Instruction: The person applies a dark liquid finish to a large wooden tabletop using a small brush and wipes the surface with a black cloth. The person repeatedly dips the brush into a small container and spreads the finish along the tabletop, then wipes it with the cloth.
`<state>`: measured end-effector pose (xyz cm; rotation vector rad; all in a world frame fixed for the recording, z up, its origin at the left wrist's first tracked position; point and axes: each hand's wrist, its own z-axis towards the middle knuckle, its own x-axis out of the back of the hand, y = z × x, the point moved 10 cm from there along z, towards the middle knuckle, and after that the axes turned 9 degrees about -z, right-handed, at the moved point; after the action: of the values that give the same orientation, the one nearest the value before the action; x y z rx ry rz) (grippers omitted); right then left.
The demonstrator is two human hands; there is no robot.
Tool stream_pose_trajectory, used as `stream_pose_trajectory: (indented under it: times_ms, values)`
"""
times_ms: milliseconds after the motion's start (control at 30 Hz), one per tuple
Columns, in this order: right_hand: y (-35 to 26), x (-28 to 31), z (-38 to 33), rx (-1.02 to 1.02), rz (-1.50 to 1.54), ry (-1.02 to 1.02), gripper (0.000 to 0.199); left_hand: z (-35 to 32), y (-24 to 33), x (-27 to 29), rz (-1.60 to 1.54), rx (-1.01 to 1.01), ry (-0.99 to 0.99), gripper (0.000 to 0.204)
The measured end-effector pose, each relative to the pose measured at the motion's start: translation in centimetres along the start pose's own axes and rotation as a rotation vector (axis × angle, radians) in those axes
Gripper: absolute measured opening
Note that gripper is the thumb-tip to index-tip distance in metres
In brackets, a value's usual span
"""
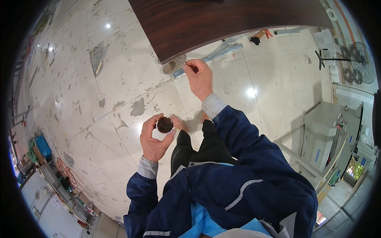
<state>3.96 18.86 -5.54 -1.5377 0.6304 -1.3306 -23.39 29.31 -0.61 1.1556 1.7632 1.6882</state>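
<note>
My left hand (pixel 154 141) is wrapped round a small round white cup (pixel 171 131) with dark brown contents (pixel 164 124). It holds the cup out over the floor, left of my feet. My right hand (pixel 198 77) is reached forward, thumb and finger pinched together by the near edge of a dark brown wooden panel (pixel 222 25). Whatever lies between those fingertips, if anything, is too small to make out. Just past the fingertips, down below the panel's corner, shows a slipper (pixel 170 67).
Pale, stained floor tiles (pixel 115 131) spread around me. Bluish strips (pixel 224 51) and a tool with red handles (pixel 266 35) lie under the panel's edge. At right are a stand fan (pixel 360 62) and a grey machine (pixel 323 131). A coiled hose (pixel 66 174) lies at left.
</note>
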Motion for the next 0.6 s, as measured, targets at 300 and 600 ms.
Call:
stream_pose_trajectory:
  times_ms: [300, 600]
  values:
    - [0.3, 1.6, 0.5, -0.065, 0.019, 0.082, 0.013, -0.6, -1.1, 1.4, -0.012, 0.02, 0.021, 0.063]
    - [0.8, -0.8, -0.7, -0.093, 0.04, -0.007, 0.014, -0.8, -1.0, 1.9, -0.032, 0.001, 0.031, 0.063]
